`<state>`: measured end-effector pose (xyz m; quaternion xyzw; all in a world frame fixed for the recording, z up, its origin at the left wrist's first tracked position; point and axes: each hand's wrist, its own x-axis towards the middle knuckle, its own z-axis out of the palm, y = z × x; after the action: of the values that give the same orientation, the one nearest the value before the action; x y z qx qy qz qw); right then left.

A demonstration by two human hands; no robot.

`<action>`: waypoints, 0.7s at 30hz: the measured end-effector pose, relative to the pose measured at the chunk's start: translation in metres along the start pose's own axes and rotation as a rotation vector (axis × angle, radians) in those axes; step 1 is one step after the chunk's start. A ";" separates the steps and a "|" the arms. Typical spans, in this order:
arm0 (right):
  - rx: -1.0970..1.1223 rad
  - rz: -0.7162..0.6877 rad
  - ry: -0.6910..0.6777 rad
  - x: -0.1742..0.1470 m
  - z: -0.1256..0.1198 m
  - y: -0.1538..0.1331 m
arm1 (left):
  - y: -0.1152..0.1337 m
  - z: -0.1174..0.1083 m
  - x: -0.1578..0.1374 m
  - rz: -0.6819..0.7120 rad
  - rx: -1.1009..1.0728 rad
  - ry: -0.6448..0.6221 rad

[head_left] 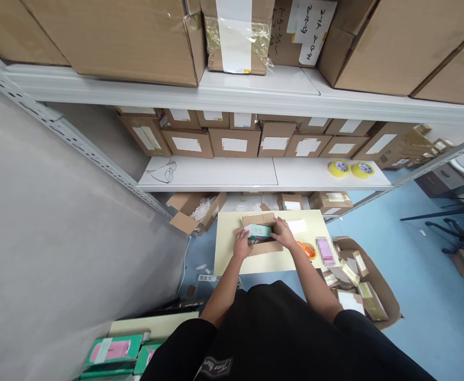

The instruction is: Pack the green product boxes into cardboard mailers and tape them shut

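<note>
On the pale yellow table (227, 259) stands an open cardboard box (267, 247) with its flaps folded out. A small green and white product box (260, 231) lies in its opening, with part of it hidden below the rim. My left hand (242, 244) grips the left end of the product box, its fingers bent over the edge. At the other end my right hand (282, 233) holds on, fingers curled down by the carton's wall; its fingertips are partly hidden. To the right lie a white paper label (297, 226) and an orange tape dispenser (307, 250).
A pixelated pink item (325, 251) lies on the table's right side. Beside it stands a large carton (386, 296) of small parcels. Shelves ahead hold labelled boxes (235, 143), yellow tape rolls (338, 168) and glasses (169, 172). Green boxes (112, 350) sit behind left.
</note>
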<state>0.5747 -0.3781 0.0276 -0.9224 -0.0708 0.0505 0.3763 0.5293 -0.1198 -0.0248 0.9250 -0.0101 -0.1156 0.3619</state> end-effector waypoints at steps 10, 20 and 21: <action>0.049 0.000 0.054 -0.005 0.011 0.005 | 0.016 -0.003 0.007 -0.081 0.085 -0.002; 0.109 -0.016 -0.009 -0.023 -0.004 0.039 | 0.072 -0.008 0.025 -0.453 0.252 0.055; 0.113 -0.016 -0.011 -0.026 -0.007 0.043 | 0.075 -0.008 0.027 -0.461 0.265 0.049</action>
<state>0.5542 -0.4181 0.0032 -0.8988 -0.0772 0.0566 0.4278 0.5620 -0.1723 0.0257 0.9448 0.1946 -0.1700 0.2016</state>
